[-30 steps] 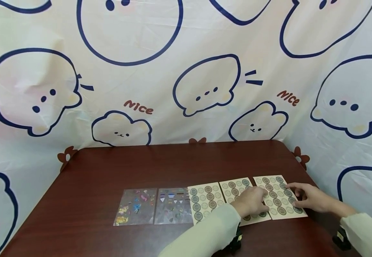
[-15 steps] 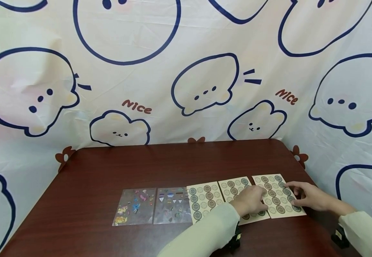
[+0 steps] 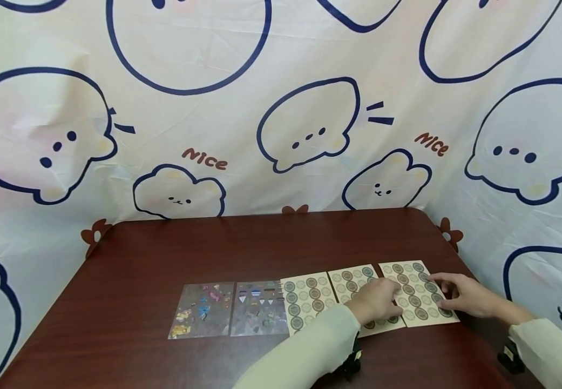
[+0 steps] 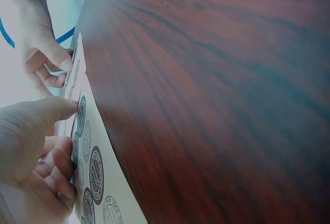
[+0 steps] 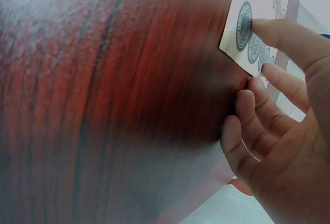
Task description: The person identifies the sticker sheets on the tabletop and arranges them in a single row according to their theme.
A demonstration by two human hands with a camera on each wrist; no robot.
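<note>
Three cream sheets printed with rows of round stamp-like circles lie side by side on the table: a left sheet [image 3: 307,297], a middle sheet [image 3: 351,276] and a right sheet [image 3: 411,300]. My left hand [image 3: 374,300] reaches across to the seam between the middle and right sheets, its fingertips at the right sheet's left edge. In the left wrist view its thumb [image 4: 62,108] rests at the printed circles, the other fingers loosely bent. At the opposite edge, my right hand [image 3: 470,294] touches the right sheet with thumb and forefinger; its other fingers [image 5: 252,113] are loosely bent beside the sheet.
Two clear sheets with small coloured stickers, one with colourful figures [image 3: 205,310] and one with small shapes [image 3: 259,310], lie to the left on the dark red-brown table [image 3: 242,246]. A cloth [image 3: 242,124] with cartoon outlines hangs behind and around the table.
Both hands keep their places on the right sheet, and the sheets lie as before. Only the head view has shifted slightly, so the scene drifts a little up and left.
</note>
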